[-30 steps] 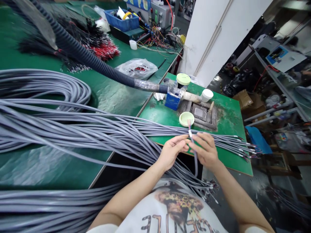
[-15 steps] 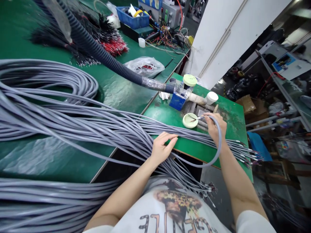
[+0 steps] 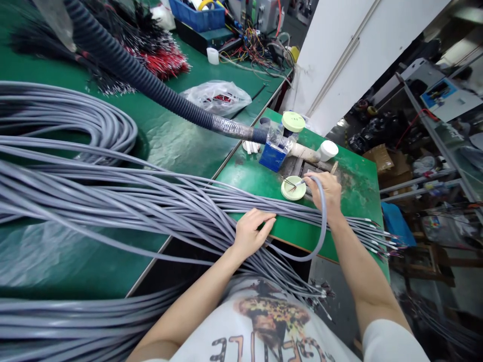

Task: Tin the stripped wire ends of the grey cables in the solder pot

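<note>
My right hand [image 3: 327,193] is closed on the end of a grey cable [image 3: 321,221], gripping it between thumb and fingers. The cable's stripped dark wires reach down into a shallow pale-yellow dish [image 3: 302,193], and their tips are at its inside. From that hand the cable bows down and back toward my left hand [image 3: 253,232]. That hand lies on a thick bundle of grey cables [image 3: 196,203], thumb apart from the stretched fingers; what is beneath its palm is hidden. The bundle's stripped ends [image 3: 381,241] fan out past my right wrist.
A ribbed dark hose [image 3: 151,83] runs to a blue block [image 3: 272,157] behind the dish. Nearby stand a yellow-lidded jar [image 3: 293,121] and a white tub [image 3: 328,150]. A plastic bag [image 3: 222,98], black and red wires [image 3: 158,58] and coiled cable [image 3: 113,115] lie on the green table.
My right hand has moved a little left and the wire tips now reach deeper into the dish. My left hand stays on the bundle. The view has shifted slightly.
</note>
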Demonstrator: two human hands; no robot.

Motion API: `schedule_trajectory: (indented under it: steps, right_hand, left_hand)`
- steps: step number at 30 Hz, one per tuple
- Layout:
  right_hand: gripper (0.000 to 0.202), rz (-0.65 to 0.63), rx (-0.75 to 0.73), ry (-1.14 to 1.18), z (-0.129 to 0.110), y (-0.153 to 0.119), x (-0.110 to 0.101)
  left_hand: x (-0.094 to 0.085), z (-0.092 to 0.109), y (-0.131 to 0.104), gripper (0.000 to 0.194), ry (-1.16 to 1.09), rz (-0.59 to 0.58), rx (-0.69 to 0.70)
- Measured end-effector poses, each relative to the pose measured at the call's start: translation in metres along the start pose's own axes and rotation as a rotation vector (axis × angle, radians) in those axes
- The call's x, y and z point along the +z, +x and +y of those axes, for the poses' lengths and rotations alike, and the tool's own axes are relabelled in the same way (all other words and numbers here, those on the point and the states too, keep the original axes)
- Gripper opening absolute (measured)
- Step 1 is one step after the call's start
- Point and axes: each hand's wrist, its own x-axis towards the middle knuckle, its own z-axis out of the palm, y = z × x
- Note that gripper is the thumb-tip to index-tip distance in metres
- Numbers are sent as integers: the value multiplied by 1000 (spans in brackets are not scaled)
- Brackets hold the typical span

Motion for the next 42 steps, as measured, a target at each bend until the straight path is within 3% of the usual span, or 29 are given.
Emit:
schedule_trajectory:
  steps: [12, 18, 23, 31, 42]
  right_hand:
    - [18, 1, -8, -9, 4, 0, 4]
    - [22, 140, 22, -70, 6, 7, -25]
    - [27, 179, 84, -215, 34, 16, -43]
    - [28, 112, 143, -274, 88, 19, -19]
    - [31, 45, 154, -288, 111, 21, -1]
  left_hand:
    - [2, -5, -1, 15, 46, 26, 76]
    - [2, -5, -1, 15, 42, 26, 74]
    - [2, -5, -2, 16, 42, 20, 79]
    - [1, -4, -2, 18, 51, 14, 89]
    - [2, -5, -2, 17, 70, 14, 80]
